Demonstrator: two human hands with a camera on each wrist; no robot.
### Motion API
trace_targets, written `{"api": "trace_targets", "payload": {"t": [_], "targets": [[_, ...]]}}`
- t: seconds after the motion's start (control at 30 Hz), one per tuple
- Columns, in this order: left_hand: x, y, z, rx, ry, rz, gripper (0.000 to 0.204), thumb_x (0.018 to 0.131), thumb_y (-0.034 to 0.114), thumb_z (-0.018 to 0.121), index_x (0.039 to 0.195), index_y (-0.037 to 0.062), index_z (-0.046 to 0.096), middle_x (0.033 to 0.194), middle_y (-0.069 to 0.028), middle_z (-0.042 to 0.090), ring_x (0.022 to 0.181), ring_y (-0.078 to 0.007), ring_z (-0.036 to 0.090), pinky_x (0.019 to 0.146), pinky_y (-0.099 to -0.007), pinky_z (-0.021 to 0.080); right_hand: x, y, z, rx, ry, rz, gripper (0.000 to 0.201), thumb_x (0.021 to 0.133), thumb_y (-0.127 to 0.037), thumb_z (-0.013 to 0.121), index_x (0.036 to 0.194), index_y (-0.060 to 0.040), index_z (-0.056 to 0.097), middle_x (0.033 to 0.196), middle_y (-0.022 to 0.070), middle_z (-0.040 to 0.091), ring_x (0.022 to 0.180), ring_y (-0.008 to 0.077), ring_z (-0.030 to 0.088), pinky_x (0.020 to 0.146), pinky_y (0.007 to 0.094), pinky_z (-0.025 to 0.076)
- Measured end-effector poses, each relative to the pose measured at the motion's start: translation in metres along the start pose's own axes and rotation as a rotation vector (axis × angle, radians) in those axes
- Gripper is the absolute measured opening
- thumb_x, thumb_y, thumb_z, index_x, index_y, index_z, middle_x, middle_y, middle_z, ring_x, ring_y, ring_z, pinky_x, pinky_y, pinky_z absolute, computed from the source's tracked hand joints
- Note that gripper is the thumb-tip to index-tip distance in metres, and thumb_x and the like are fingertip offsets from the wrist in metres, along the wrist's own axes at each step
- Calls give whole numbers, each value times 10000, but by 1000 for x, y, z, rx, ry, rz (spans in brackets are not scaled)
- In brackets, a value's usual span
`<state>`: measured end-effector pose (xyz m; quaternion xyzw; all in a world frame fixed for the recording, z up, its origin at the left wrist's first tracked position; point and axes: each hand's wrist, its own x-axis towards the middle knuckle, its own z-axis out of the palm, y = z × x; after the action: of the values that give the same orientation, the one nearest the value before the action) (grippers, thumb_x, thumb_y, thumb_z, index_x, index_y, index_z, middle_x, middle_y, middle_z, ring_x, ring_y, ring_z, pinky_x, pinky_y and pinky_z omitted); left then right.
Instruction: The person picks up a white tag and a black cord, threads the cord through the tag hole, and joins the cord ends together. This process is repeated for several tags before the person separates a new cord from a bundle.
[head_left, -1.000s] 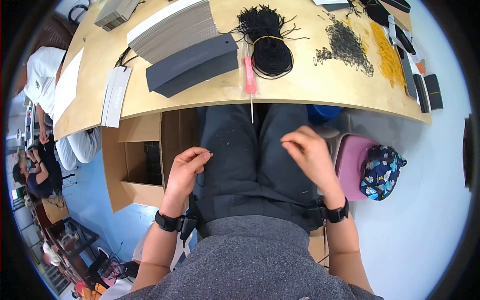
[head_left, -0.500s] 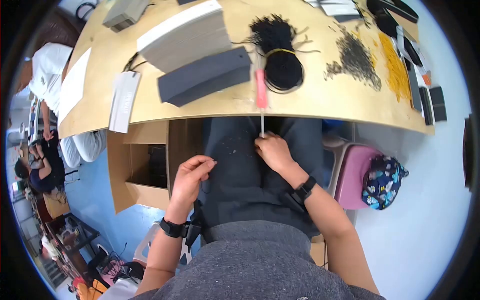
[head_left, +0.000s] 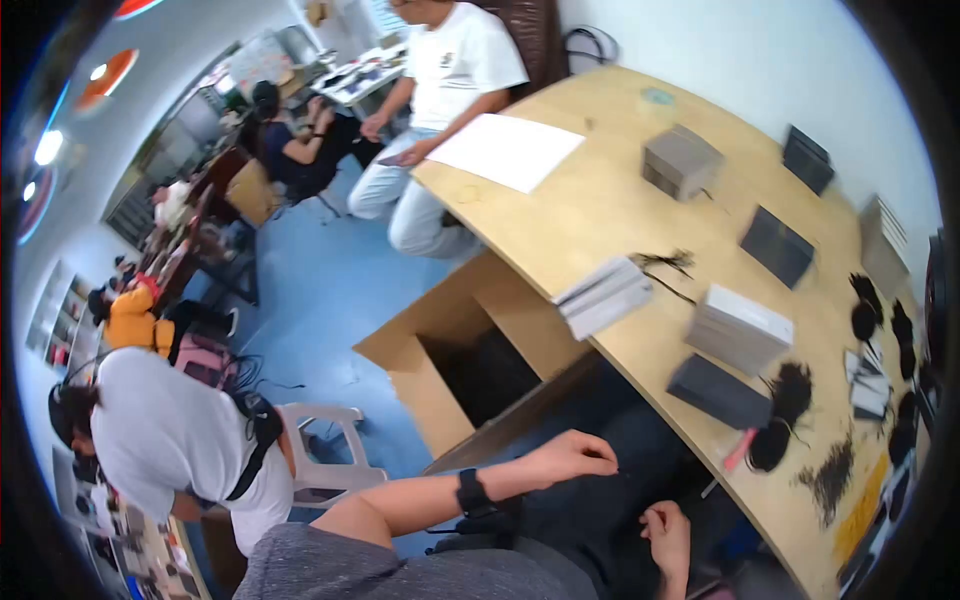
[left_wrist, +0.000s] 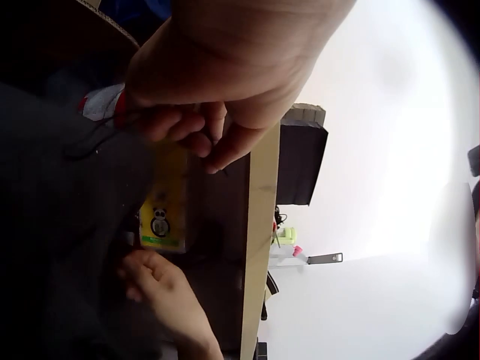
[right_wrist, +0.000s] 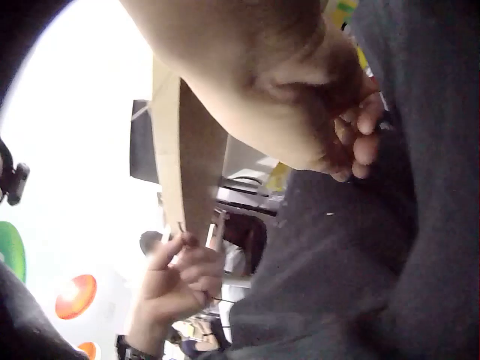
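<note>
My left hand (head_left: 565, 460) is raised over the lap, thumb and forefinger pinched together. A thin black cord (left_wrist: 94, 146) trails from behind its curled fingers in the left wrist view, and a short dark end shows at the fingertips. Lower down, my right hand (head_left: 668, 535) hovers by the dark trousers, its fingers loosely bent. No object shows in it in the right wrist view (right_wrist: 300, 112). On the table edge ahead lie a pink-handled screwdriver (head_left: 738, 450) and a bundle of black cords (head_left: 768, 447).
The wooden table (head_left: 560, 225) bears dark cards (head_left: 720, 390), a pale card stack (head_left: 740, 330), white tags (head_left: 605, 297) and a pile of small dark clips (head_left: 830, 480). Under its edge stands an open cardboard box (head_left: 415, 385). People sit at the left and beyond the table.
The head view has swung to the left, bringing the room and other people into sight. My right hand has drawn back from between the knees; my left keeps its pinch.
</note>
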<state>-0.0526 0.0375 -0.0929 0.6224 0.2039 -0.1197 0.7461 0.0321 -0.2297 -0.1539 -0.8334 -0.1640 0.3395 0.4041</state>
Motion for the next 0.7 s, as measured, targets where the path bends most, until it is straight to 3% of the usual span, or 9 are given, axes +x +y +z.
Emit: {"api": "trace_targets", "payload": {"t": [0.07,0.1,0.13,0.17,0.2,0.33,0.4,0.6,0.7], "targets": [[-15,13,3,-14,-27,8,184,894,174,697,952,1,715,865,-8,694,819,-61,603,704,-220,465,-31,-33,-6,372,-74,24,141,944,-97,607,989,36,625,801,93,706,679,109,658,632,242,521],[-24,24,9,-95,-40,11,170,902,165,694,975,13,713,885,-9,692,828,-58,602,719,-220,469,-46,-55,-12,397,-77,23,110,927,-51,624,990,39,637,819,98,698,717,126,666,674,251,528],[-29,32,15,-118,-38,17,140,909,126,686,996,17,707,906,-14,692,846,-61,607,743,-219,472,-62,-83,-19,575,-42,-76,78,920,-22,633,971,36,639,967,117,679,844,126,646,750,242,505],[-31,40,24,-232,-65,97,107,912,79,674,989,11,704,906,-12,690,853,-60,604,741,-205,460,-69,-85,-20,641,54,-205,51,926,-3,620,953,39,626,1119,129,611,956,138,594,822,247,472],[-29,45,32,-290,-78,155,92,911,51,668,986,11,704,913,-16,691,828,-50,584,718,-196,445,-73,-88,-22,639,185,-359,56,931,-7,610,957,42,611,1169,114,541,943,136,547,812,243,445],[-16,64,70,-385,-117,194,76,904,22,661,974,31,690,894,-24,657,746,-59,541,678,-208,430,-75,-123,-30,1230,479,-324,133,954,-88,617,1012,31,626,1128,65,539,878,116,518,781,247,415],[-6,67,86,-395,-145,193,83,901,32,672,981,32,694,890,-18,660,736,-56,533,672,-202,426,-68,-127,-34,1404,441,-229,166,971,-131,610,1053,10,637,1050,34,594,893,98,539,809,246,418],[11,62,97,-343,-112,231,99,902,54,682,995,23,697,903,-14,675,730,-46,524,673,-201,424,-57,-131,-31,1500,367,-198,165,977,-167,606,1037,-20,651,945,20,615,883,107,554,814,267,437],[14,59,96,-313,-109,278,116,903,30,680,1010,-9,702,924,-25,691,850,-58,608,793,-208,484,-51,-129,-28,1535,362,-150,159,975,-164,607,1020,-20,658,926,19,610,866,106,549,803,268,438]]}}
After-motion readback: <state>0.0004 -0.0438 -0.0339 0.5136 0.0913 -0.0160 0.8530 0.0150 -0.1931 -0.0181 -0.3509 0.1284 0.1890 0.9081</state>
